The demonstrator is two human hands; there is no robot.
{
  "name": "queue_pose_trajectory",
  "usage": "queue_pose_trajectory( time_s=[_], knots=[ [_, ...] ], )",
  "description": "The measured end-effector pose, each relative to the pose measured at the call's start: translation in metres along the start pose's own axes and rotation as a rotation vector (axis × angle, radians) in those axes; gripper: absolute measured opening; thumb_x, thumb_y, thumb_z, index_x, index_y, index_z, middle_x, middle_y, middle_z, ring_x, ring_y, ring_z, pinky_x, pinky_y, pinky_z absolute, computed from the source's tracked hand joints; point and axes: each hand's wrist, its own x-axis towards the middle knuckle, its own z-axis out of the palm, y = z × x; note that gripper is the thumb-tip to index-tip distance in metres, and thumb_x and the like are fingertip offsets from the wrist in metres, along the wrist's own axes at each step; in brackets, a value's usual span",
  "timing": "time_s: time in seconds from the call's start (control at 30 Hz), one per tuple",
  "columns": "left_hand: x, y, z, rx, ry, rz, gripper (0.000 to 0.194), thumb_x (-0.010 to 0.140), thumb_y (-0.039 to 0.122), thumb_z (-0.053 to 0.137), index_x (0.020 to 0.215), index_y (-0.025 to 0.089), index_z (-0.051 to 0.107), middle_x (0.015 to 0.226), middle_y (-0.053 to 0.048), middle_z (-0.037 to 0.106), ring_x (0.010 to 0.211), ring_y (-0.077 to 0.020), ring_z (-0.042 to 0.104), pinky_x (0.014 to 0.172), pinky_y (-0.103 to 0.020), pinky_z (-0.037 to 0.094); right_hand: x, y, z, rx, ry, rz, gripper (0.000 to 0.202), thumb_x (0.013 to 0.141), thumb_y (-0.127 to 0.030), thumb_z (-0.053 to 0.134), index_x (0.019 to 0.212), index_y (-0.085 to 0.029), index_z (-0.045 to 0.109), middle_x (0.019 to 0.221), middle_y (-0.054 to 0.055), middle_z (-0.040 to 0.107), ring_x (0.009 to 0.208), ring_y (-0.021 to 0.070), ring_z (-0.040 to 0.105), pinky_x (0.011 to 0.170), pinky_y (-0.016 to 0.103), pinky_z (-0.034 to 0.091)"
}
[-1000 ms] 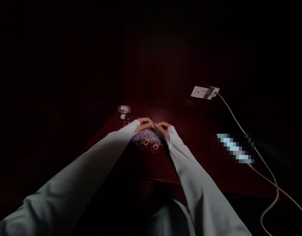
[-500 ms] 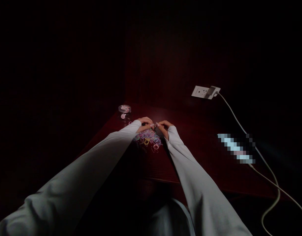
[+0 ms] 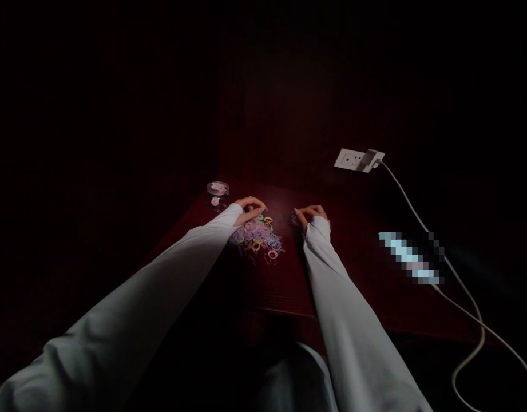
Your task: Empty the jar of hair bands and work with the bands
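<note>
A pile of small pastel elastic hair ties (image 3: 258,236) lies on the dark red table, with yellow, green and pink rings among them. At the pile's far left edge is my left hand (image 3: 249,210), its thumb and fingertips brought together above the ties; whatever is between them is too small to name. To the right, apart from the pile, my right hand (image 3: 311,215) rests low over the table with thumb and forefinger pinched. Something small and pinkish shows faintly at those fingertips, but its kind is unclear.
A clear round jar (image 3: 218,194) with pink-and-white pieces stands behind my left hand. A wall socket (image 3: 349,160) holds a white charger (image 3: 372,161); its cable (image 3: 407,200) runs down the right side. A pixelated bright phone-like shape (image 3: 409,258) lies at right. Surroundings are very dark.
My right hand has moved right, away from my left hand and the pile. My left hand has shifted slightly left, and more of the pile's far side now shows.
</note>
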Motion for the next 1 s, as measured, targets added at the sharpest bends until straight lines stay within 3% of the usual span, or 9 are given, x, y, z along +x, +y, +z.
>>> queue_pose_trajectory(
  time_s=[0.17, 0.5, 0.77, 0.87, 1.0],
  knots=[
    [0.001, 0.000, -0.002, -0.007, 0.025, 0.001, 0.018, 0.086, 0.032, 0.064, 0.091, 0.017, 0.072, 0.080, -0.002, 0.067, 0.067, -0.0127, 0.052, 0.062, -0.024, 0.038, -0.002, 0.000, -0.009, -0.278, -0.074, 0.166, 0.029, 0.092, -0.047, 0.063, 0.092, -0.023, 0.080, 0.117, 0.010, 0.062, 0.111, 0.0315, 0.050, 0.091, 0.045, 0.034],
    [-0.002, 0.004, -0.004, 0.058, 0.012, 0.031, 0.016, 0.087, 0.030, 0.063, 0.089, 0.018, 0.072, 0.080, -0.002, 0.067, 0.070, -0.0140, 0.053, 0.067, -0.026, 0.041, -0.002, 0.009, -0.006, -0.284, -0.132, 0.182, 0.034, 0.090, -0.052, 0.062, 0.090, -0.025, 0.081, 0.117, 0.011, 0.061, 0.110, 0.0336, 0.048, 0.092, 0.048, 0.033],
    [-0.003, -0.002, -0.008, 0.139, 0.033, 0.064, 0.015, 0.087, 0.029, 0.061, 0.088, 0.018, 0.071, 0.085, -0.003, 0.067, 0.073, -0.0148, 0.054, 0.071, -0.028, 0.042, -0.002, 0.006, -0.004, -0.227, 0.036, 0.243, 0.032, 0.091, -0.049, 0.058, 0.090, -0.023, 0.076, 0.117, 0.011, 0.061, 0.111, 0.0319, 0.046, 0.092, 0.047, 0.034],
    [-0.004, -0.004, -0.011, 0.219, 0.068, 0.069, 0.014, 0.087, 0.027, 0.060, 0.087, 0.018, 0.070, 0.088, -0.003, 0.067, 0.074, -0.0149, 0.054, 0.074, -0.029, 0.042, 0.000, -0.002, 0.000, -0.120, 0.079, 0.161, 0.032, 0.091, -0.049, 0.057, 0.088, -0.023, 0.076, 0.110, 0.011, 0.064, 0.105, 0.0291, 0.050, 0.091, 0.045, 0.037],
    [-0.007, -0.001, -0.013, 0.357, 0.030, 0.054, 0.012, 0.087, 0.028, 0.062, 0.088, 0.020, 0.070, 0.095, -0.003, 0.068, 0.076, -0.0148, 0.056, 0.082, -0.032, 0.043, -0.005, -0.018, 0.009, 0.096, -0.099, -0.150, 0.029, 0.089, -0.051, 0.062, 0.091, -0.026, 0.077, 0.099, 0.007, 0.068, 0.096, 0.0241, 0.056, 0.089, 0.039, 0.042]
  ],
)
